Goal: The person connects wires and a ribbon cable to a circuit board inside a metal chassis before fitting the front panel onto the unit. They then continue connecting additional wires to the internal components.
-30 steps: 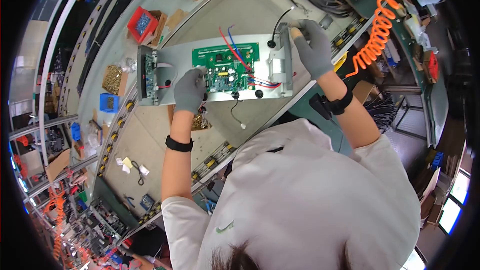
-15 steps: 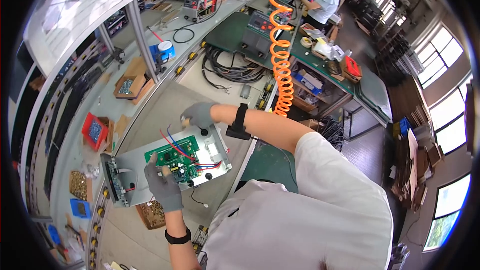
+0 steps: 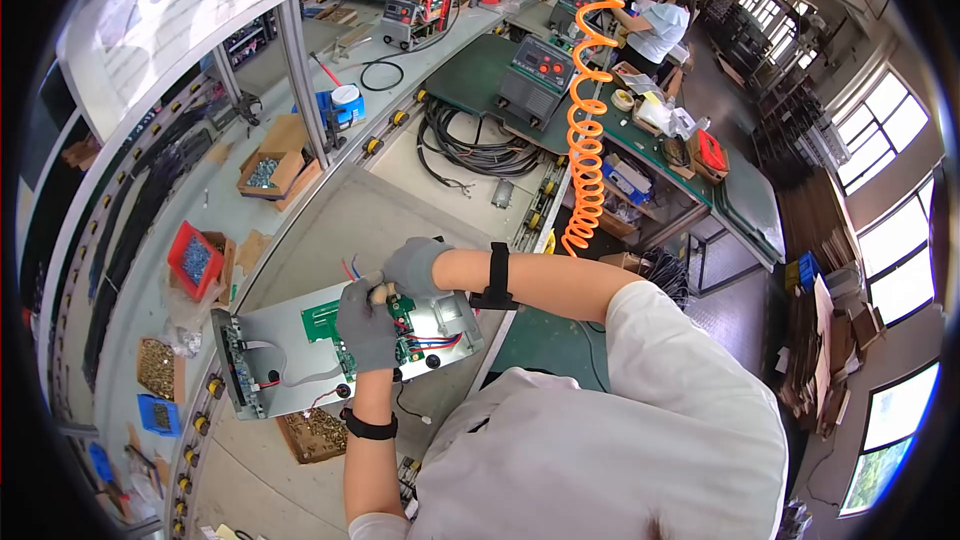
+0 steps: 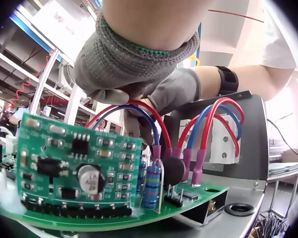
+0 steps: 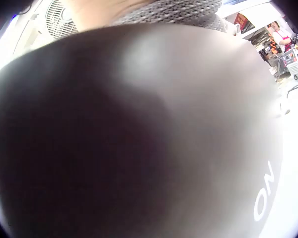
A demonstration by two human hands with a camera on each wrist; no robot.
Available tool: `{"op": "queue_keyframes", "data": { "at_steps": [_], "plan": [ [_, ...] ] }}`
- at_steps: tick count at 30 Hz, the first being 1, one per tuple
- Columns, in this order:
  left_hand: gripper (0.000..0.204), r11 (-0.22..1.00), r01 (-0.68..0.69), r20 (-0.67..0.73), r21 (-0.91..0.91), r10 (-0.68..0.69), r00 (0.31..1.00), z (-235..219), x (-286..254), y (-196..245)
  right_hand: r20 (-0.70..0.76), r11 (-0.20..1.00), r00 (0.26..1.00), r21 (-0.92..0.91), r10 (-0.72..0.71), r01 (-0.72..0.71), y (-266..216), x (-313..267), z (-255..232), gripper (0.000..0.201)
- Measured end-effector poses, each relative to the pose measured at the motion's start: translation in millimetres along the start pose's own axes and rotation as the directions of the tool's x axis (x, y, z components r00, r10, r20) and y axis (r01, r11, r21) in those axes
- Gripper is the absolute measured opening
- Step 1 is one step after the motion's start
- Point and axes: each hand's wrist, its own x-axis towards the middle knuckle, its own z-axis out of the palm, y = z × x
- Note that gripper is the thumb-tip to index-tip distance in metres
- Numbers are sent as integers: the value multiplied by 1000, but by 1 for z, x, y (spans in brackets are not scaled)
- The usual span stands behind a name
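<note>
Both gloved hands meet over a green circuit board [image 3: 320,322] on an open sheet-metal chassis [image 3: 290,340]. My left hand [image 3: 368,328] has its fingers curled at red and blue wires [image 4: 159,124], whose loose ends stick out past it in the head view. The right hand [image 3: 415,265] reaches in from the right, bent fingers against the left fingertips; what it holds I cannot tell. Purple sleeves [image 4: 197,168] cover the wire terminals in the left wrist view. A dark grey panel [image 5: 139,148] lettered ON fills the right wrist view, hiding the hand's fingers.
A front panel [image 3: 235,360] stands at the chassis's left end. Beneath lies a box of brass-coloured parts [image 3: 315,435]. A red bin [image 3: 197,262] sits on the left shelf. Coiled black cable [image 3: 475,145] lies beyond the hands, and an orange air hose [image 3: 588,140] hangs at right.
The right hand has left the chassis's far right end and come in to the left hand. The left hand has shifted from the board's left side to the wires. The head view has swung upward.
</note>
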Motion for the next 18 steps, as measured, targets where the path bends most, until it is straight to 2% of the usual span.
{"op": "queue_keyframes", "data": {
  "at_steps": [4,6,8,9,10,11,14,15,16,17,18],
  "plan": [
    [21,989,100,9,106,-101,995,0,2,1,-61,999,997,14,-47,47,2,-1,5,23],
    [23,937,308,-53,163,-303,951,2,6,-4,-324,964,941,266,92,-3,1,-5,10,24],
    [26,915,366,-40,169,-365,930,2,15,1,-304,968,940,237,152,-80,-3,-8,3,26],
    [27,925,363,-18,115,-364,931,2,17,2,-317,968,936,237,156,-82,-3,-9,0,27],
    [27,916,380,2,129,-383,924,7,19,-13,-326,968,932,236,158,-81,-1,-10,0,28],
    [29,892,406,16,201,-417,909,4,24,-1,-348,963,926,266,145,-51,3,-11,3,29],
    [31,869,454,129,199,-483,866,-3,33,7,-468,958,873,286,136,4,8,-6,12,20],
    [31,847,487,103,215,-515,851,-6,29,3,-478,965,872,262,109,23,13,-1,17,21],
    [31,877,458,33,146,-467,883,-9,25,-1,-365,962,925,272,103,0,10,-3,8,22],
    [31,906,415,-39,79,-413,910,-15,21,-5,-350,962,934,272,77,23,7,-1,6,22],
    [30,887,461,-69,18,-459,886,-28,17,-1,-246,986,965,161,90,-51,5,2,3,23]
  ]
}}
